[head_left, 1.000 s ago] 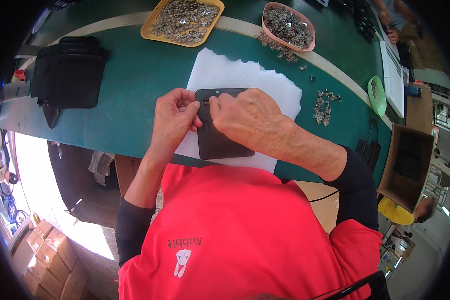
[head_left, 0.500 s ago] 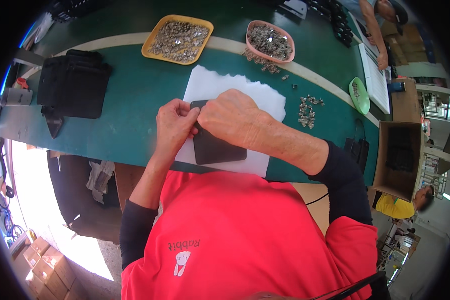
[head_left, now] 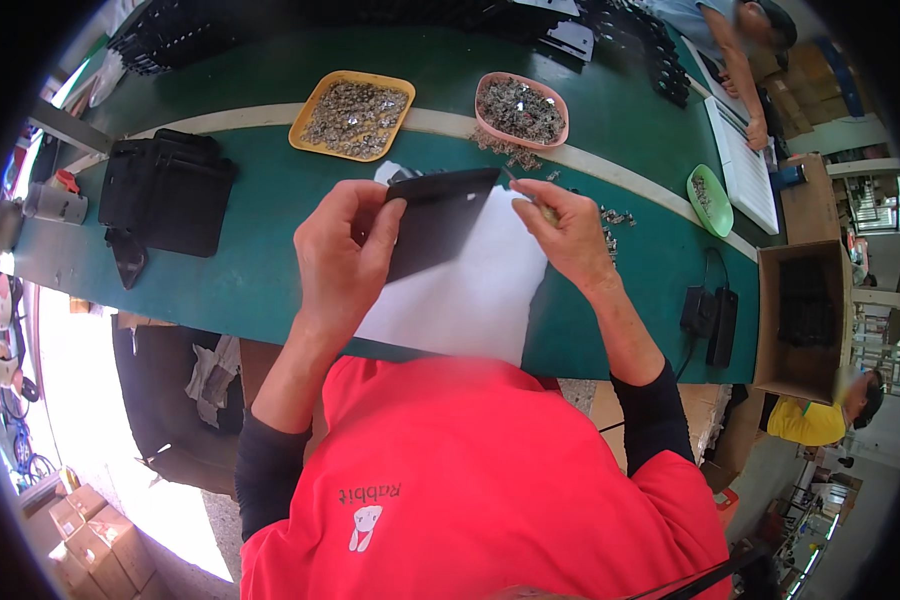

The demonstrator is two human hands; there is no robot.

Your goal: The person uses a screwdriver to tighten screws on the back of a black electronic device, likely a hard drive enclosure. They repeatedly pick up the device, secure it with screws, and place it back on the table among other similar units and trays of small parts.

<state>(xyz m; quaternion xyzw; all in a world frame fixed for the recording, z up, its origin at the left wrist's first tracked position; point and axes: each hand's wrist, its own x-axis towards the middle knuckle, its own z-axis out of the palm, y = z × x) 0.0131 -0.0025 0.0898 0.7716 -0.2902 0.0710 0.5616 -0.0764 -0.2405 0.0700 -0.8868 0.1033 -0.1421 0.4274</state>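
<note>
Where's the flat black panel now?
In the head view, the black panel is above centre, its left end held by the left hand, over the white sheet, left of the right hand.

Tilted black panel [head_left: 440, 188], slim tool [head_left: 548, 213] beside it

The black panel [head_left: 438, 215] covers part of the white sheet [head_left: 460, 310]; the right hand [head_left: 568, 232] hides much of a thin tool [head_left: 546, 213], its tip too small to tell; metal pieces [head_left: 520, 108] in the pink bowl [head_left: 564, 122] blur together
</note>
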